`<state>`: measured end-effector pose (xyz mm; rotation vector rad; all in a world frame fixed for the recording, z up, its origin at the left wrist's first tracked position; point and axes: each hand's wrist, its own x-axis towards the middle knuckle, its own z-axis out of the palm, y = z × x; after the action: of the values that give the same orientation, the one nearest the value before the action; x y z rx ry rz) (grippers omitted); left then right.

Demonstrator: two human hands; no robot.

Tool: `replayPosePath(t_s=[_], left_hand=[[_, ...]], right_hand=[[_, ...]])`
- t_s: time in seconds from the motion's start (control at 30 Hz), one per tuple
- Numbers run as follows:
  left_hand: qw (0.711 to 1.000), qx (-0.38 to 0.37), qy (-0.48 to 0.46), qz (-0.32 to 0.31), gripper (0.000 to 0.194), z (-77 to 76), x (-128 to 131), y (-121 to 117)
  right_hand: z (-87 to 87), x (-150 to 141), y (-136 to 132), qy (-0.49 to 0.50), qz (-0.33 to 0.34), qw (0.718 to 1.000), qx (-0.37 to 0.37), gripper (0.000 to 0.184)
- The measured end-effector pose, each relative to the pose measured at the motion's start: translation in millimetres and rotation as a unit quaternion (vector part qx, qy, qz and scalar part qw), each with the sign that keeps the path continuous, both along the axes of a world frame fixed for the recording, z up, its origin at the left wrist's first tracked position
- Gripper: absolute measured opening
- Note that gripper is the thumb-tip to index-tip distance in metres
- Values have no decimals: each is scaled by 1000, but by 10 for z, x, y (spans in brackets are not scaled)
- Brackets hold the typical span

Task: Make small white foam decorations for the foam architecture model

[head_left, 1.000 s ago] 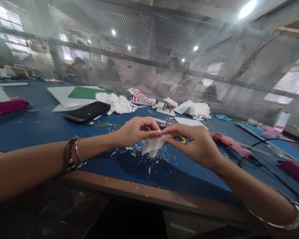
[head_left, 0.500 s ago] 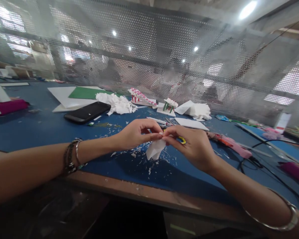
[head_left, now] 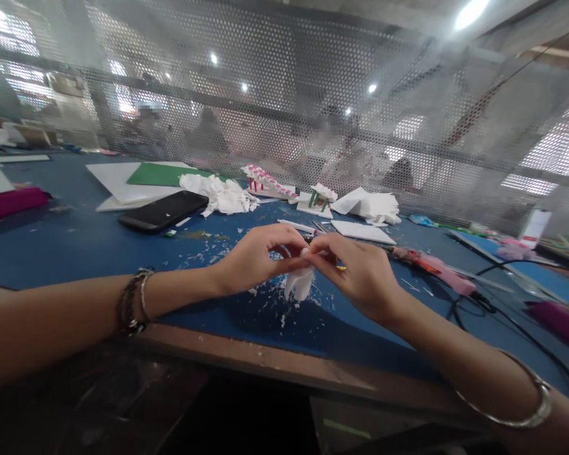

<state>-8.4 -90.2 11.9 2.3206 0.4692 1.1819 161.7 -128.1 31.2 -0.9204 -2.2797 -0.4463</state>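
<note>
Both hands meet above the blue tabletop, pinching a small piece of thin white paper [head_left: 299, 284]. My left hand [head_left: 260, 256] grips its gathered top between thumb and fingers. From the other side, my right hand [head_left: 360, 265] is closed on the same spot. The paper's loose end hangs below the fingertips, over scattered white scraps [head_left: 282, 316]. A bit of something yellow shows behind my right fingers, mostly hidden. Behind the hands lie a pen [head_left: 298, 226] and a white block [head_left: 363, 231].
A black phone [head_left: 164, 212] lies left, near crumpled white paper [head_left: 220, 193] and a green sheet [head_left: 164, 174]. Small pink-and-white models [head_left: 270, 182] stand at the back before a perforated metal screen [head_left: 275, 82]. On the right are a pink glue gun [head_left: 448, 276] and its black cable [head_left: 526, 322].
The paper is bunched narrower at its top, and its hanging end has turned and looks folded. My fingers have shifted slightly around it; the hands stay in nearly the same place.
</note>
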Motion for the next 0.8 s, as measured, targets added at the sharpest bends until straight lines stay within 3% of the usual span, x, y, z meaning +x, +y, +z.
replayPosePath(t_s=[0.07, 0.17, 0.27, 0.37, 0.53, 0.8], left_hand=[[1000, 24, 2, 14, 13, 12, 5, 6], [998, 50, 10, 24, 11, 37, -4, 29], [998, 58, 17, 18, 10, 55, -26, 48], [998, 58, 20, 4, 10, 56, -44, 55], [998, 63, 12, -7, 11, 39, -57, 63], [995, 93, -17, 21, 15, 0, -53, 80]], right_hand=[[17, -3, -6, 24, 4, 999, -22, 13], [54, 5, 3, 84, 28, 990, -112, 12], [79, 14, 17, 153, 66, 963, -210, 11], [91, 14, 17, 202, 89, 939, -262, 10], [94, 6, 5, 219, 91, 930, -282, 11], [12, 6, 57, 202, 91, 947, -231, 7]])
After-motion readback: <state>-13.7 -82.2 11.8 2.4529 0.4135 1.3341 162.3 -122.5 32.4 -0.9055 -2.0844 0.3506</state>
